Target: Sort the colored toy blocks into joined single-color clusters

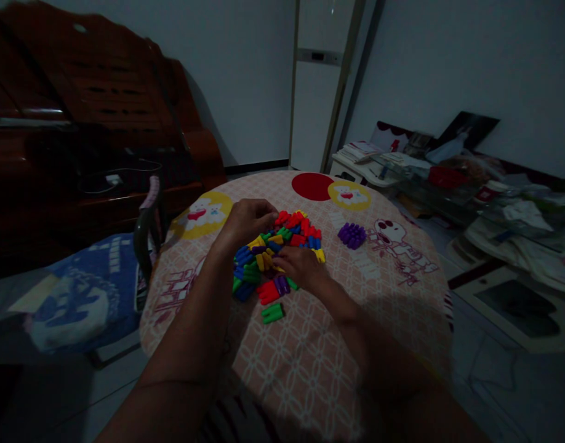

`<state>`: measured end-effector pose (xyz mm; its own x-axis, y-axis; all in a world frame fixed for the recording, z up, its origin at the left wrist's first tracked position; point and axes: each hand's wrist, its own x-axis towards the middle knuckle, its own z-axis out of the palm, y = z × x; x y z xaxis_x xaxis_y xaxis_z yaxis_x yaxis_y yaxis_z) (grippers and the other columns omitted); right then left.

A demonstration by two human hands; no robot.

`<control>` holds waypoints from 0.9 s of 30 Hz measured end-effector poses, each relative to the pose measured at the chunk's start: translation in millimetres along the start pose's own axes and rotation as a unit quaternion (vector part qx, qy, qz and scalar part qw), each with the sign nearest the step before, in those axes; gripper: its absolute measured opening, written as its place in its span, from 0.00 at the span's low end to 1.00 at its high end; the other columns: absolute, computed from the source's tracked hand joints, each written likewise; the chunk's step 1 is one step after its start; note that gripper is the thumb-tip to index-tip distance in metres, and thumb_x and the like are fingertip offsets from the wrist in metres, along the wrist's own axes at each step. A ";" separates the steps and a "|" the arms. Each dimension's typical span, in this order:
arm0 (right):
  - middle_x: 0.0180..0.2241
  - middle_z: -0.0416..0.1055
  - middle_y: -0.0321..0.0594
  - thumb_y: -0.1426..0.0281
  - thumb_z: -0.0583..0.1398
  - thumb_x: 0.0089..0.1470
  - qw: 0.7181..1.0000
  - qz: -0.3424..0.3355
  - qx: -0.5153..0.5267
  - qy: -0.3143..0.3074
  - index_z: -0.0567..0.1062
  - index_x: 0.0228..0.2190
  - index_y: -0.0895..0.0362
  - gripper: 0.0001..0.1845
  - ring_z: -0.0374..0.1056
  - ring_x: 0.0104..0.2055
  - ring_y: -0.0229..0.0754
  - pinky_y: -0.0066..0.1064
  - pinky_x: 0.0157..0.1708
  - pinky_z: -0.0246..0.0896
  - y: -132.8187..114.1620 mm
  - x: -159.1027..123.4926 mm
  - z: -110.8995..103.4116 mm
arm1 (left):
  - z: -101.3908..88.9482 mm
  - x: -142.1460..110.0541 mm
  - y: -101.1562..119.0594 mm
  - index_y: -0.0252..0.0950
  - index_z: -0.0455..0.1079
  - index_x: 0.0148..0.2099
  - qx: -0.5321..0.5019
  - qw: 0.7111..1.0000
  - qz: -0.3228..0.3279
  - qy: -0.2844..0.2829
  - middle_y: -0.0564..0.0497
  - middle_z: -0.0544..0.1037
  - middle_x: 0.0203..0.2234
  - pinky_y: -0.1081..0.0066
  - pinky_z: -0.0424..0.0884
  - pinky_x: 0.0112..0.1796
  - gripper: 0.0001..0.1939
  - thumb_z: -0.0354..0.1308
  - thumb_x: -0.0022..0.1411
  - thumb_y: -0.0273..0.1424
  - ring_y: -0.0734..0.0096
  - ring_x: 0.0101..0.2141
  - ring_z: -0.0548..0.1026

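Observation:
A heap of plastic building blocks (252,271) in red, yellow, green, blue and purple lies on the round table. My left hand (252,220) is at the heap's far left side, fingers curled down, fingertips partly hidden near the red blocks (289,218). From the right, my right hand (301,266) reaches into the middle, its fingers pressed together beside yellow blocks (264,259); what they grip is too small to make out. Nearer me lie a red block (268,293), a purple block (281,285) and a single green block (272,313). A separate purple cluster of blocks (352,235) sits to the right.
A patterned cloth (305,357) covers the table. On the left stand a chair with a blue cloth item (88,289) and a wooden bench (125,98). Along the right wall, a low cabinet (532,307) carries papers and bags. A tall white unit (316,111) stands behind.

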<state>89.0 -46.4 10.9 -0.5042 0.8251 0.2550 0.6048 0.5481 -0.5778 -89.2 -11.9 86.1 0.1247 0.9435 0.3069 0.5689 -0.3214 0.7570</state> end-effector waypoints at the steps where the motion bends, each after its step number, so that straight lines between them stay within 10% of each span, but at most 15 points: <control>1: 0.30 0.77 0.40 0.61 0.59 0.61 0.996 0.029 0.072 0.040 0.76 0.32 0.56 0.12 0.73 0.33 0.42 0.31 0.34 0.65 6.5 1.1 -2.8 | 2.3 0.3 -0.4 0.31 0.76 0.34 -0.004 1.000 0.005 -0.022 0.49 0.79 0.23 0.72 0.69 0.28 0.15 0.59 0.55 0.39 0.69 0.25 0.75; 6: 0.24 0.74 0.36 0.49 0.62 0.51 0.887 0.148 0.410 0.151 0.73 0.31 0.55 0.21 0.70 0.21 0.38 0.27 0.19 0.64 31.8 5.3 -16.4 | 22.3 2.0 -2.2 0.32 0.74 0.34 -0.051 0.990 0.033 -0.127 0.49 0.79 0.25 0.73 0.69 0.28 0.16 0.56 0.59 0.41 0.70 0.27 0.75; 11: 0.24 0.75 0.37 0.49 0.68 0.43 0.823 0.136 0.523 0.178 0.72 0.31 0.56 0.25 0.74 0.24 0.40 0.29 0.23 0.72 35.1 4.9 -21.5 | 42.3 4.2 -7.4 0.33 0.71 0.36 -0.170 0.971 -0.003 -0.166 0.51 0.77 0.24 0.73 0.70 0.28 0.12 0.61 0.54 0.36 0.72 0.25 0.75; 27: 0.20 0.75 0.36 0.52 0.71 0.36 0.856 0.173 0.487 0.029 0.77 0.28 0.58 0.24 0.71 0.20 0.39 0.27 0.19 0.68 42.9 -3.3 -41.5 | 52.1 4.4 -8.5 0.33 0.75 0.34 -0.084 0.977 0.098 -0.172 0.51 0.79 0.28 0.74 0.70 0.33 0.07 0.61 0.52 0.30 0.72 0.31 0.76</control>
<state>142.3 -19.9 17.4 -0.3510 0.9355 -0.0405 -0.1025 -0.0814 -0.9914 -51.1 -0.9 51.0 0.5002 0.8244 0.2650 0.3686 -0.4796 0.7963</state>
